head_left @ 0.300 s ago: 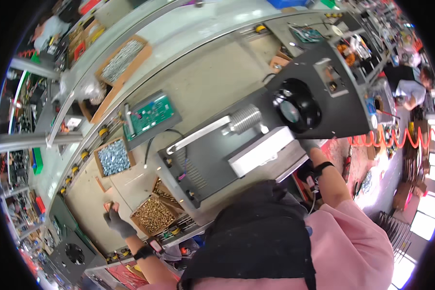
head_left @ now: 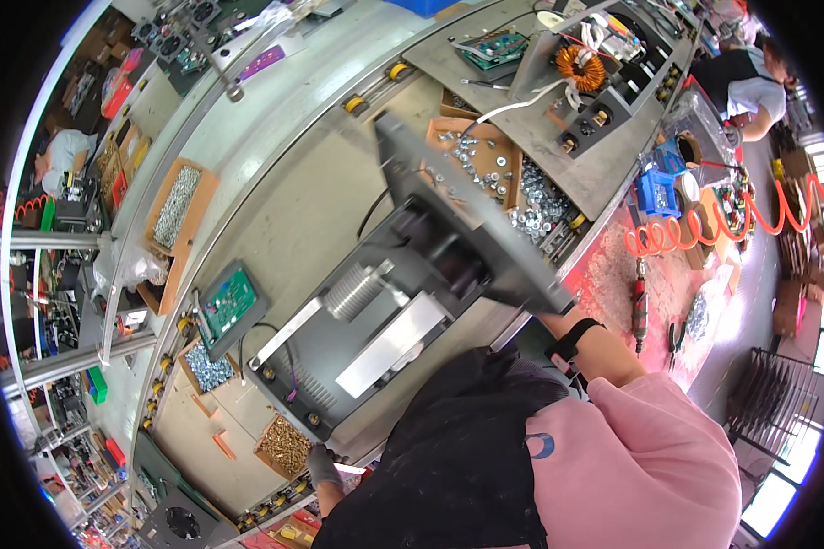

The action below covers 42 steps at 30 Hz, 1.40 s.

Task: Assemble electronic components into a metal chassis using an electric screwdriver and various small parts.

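Head view shows the dark metal chassis (head_left: pixel 331 346) on the worktop (head_left: pixel 293 192), the gloved left hand (head_left: pixel 323 465) near its corner beside boxed brass-coloured screws (head_left: pixel 286 446), its fingers' grip impossible to tell, while the right hand's fingers are hidden behind the end panel (head_left: pixel 499 247), their grip likewise unclear.

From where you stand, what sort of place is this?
Probably an electronics assembly workshop: a green rectangular circuit board, a heap of small brass-coloured metal parts and a coiled orange hose suggest it.
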Each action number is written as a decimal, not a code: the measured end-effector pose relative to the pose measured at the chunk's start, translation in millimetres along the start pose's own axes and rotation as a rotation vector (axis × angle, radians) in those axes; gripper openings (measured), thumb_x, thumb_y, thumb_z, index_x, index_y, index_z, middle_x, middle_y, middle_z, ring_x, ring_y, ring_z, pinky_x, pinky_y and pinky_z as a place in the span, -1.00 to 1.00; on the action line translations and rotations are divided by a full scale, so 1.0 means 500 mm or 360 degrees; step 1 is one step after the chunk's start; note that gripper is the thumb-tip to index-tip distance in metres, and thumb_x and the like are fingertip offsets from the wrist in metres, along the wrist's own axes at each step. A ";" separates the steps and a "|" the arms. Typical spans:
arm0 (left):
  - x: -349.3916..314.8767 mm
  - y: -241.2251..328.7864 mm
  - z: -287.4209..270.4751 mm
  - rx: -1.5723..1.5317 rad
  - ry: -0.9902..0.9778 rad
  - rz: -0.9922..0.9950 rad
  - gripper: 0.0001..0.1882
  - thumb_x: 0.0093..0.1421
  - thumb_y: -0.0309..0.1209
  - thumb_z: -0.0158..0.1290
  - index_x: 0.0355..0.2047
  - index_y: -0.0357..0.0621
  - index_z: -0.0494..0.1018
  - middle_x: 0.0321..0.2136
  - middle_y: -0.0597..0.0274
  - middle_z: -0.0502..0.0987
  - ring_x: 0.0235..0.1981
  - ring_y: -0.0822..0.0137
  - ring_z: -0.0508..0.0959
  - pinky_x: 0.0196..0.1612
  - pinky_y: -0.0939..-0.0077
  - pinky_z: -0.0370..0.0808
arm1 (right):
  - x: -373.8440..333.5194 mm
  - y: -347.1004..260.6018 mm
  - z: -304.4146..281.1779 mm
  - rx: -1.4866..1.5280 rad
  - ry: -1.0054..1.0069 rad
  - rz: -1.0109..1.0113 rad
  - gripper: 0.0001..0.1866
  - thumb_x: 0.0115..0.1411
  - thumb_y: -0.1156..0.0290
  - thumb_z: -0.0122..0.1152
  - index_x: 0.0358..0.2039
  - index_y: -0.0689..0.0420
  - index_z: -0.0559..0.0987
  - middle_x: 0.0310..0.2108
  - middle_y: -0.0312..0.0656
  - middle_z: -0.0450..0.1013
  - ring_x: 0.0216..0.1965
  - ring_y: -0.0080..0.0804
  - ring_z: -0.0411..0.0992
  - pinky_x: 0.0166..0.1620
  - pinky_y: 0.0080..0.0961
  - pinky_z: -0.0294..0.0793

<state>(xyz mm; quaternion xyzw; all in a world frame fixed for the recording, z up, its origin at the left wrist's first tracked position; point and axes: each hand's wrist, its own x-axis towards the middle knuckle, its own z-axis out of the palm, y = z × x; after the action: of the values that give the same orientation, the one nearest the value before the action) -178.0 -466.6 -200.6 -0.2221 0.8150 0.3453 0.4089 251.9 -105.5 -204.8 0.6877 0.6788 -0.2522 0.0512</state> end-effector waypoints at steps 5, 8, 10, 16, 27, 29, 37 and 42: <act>-0.004 -0.052 0.039 0.0429 -0.0061 0.0216 -0.74 0.06 -0.36 -0.05 -0.20 -0.07 0.35 -0.69 0.30 0.31 -0.74 0.43 0.30 -0.67 0.49 0.32 | 0.078 -0.038 -0.077 0.0267 0.0003 -0.0236 -0.72 0.08 0.16 0.10 -0.27 0.04 0.50 -0.41 -0.13 0.49 -0.30 -0.12 0.46 -0.26 -0.27 0.43; -0.024 -0.043 0.066 0.0637 0.0062 0.0263 -0.59 0.05 -0.37 -0.02 -0.05 -0.12 0.31 -0.67 0.29 0.34 -0.70 0.43 0.34 -0.65 0.48 0.32 | 0.219 -0.037 -0.084 0.0023 0.0348 -0.0451 -0.74 0.09 0.28 0.05 -0.19 0.02 0.48 -0.22 -0.12 0.46 -0.15 -0.12 0.43 -0.13 -0.21 0.41; -0.042 -0.012 0.086 0.0892 0.0209 0.0345 -0.49 0.04 -0.37 -0.01 0.05 -0.15 0.26 -0.64 0.27 0.37 -0.67 0.44 0.37 -0.63 0.46 0.33 | 0.301 -0.054 -0.085 -0.0188 0.0377 -0.0372 -0.76 0.06 0.34 0.04 -0.21 0.02 0.48 -0.24 -0.09 0.43 -0.20 -0.07 0.43 -0.17 -0.20 0.42; 0.053 -0.085 0.000 0.0852 0.0258 0.0465 -0.40 0.07 -0.17 0.07 0.08 -0.17 0.23 -0.11 -0.01 0.48 -0.11 0.09 0.50 -0.18 0.34 0.43 | 0.455 -0.072 -0.003 -0.0501 0.0332 -0.0258 -0.66 0.17 0.20 -0.11 -0.17 0.12 0.48 -0.15 0.01 0.44 -0.19 -0.03 0.46 -0.13 -0.16 0.44; -0.063 0.017 0.091 0.1138 0.0252 0.0265 -0.18 0.13 -0.19 -0.22 0.22 -0.41 -0.34 -0.04 -0.26 0.38 -0.03 -0.08 0.43 0.03 0.21 0.34 | 0.662 0.237 0.077 0.0872 -0.0070 -0.0705 -0.68 0.13 0.27 0.01 -0.20 0.23 0.42 -0.28 -0.04 0.47 -0.27 -0.18 0.46 -0.20 -0.30 0.40; -0.053 -0.023 0.086 0.1146 0.0314 0.0353 -0.20 0.14 -0.20 -0.20 0.22 -0.42 -0.28 -0.07 -0.24 0.40 -0.05 -0.08 0.45 0.01 0.22 0.36 | 0.611 0.421 0.022 0.0806 -0.0153 -0.0860 -0.69 0.13 0.27 0.02 -0.20 0.22 0.43 -0.29 -0.05 0.47 -0.28 -0.18 0.46 -0.20 -0.30 0.40; -0.121 -0.055 0.013 0.1402 -0.0004 0.0652 -0.29 0.16 -0.26 -0.15 0.26 -0.17 -0.16 -0.21 -0.18 0.49 -0.19 -0.08 0.51 -0.15 0.13 0.41 | 0.224 -0.069 0.162 0.0625 -0.0289 -0.1226 -0.72 0.12 0.27 0.03 -0.22 0.18 0.45 -0.32 -0.06 0.46 -0.29 -0.19 0.45 -0.22 -0.32 0.41; -0.096 -0.019 -0.044 0.1650 -0.0203 0.0929 -0.35 0.18 -0.20 -0.18 0.27 0.10 -0.07 -0.22 -0.15 0.50 -0.21 -0.10 0.51 -0.16 0.09 0.40 | 0.011 -0.155 0.134 0.0497 -0.0105 -0.1151 -0.73 0.12 0.27 0.04 -0.23 0.16 0.46 -0.35 -0.06 0.45 -0.30 -0.19 0.45 -0.23 -0.33 0.41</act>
<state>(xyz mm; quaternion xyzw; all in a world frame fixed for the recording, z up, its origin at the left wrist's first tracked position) -155.7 -485.4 -155.7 0.2606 0.8784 0.0134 0.4004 158.4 -122.5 -244.4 0.3954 0.8287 -0.3760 -0.1244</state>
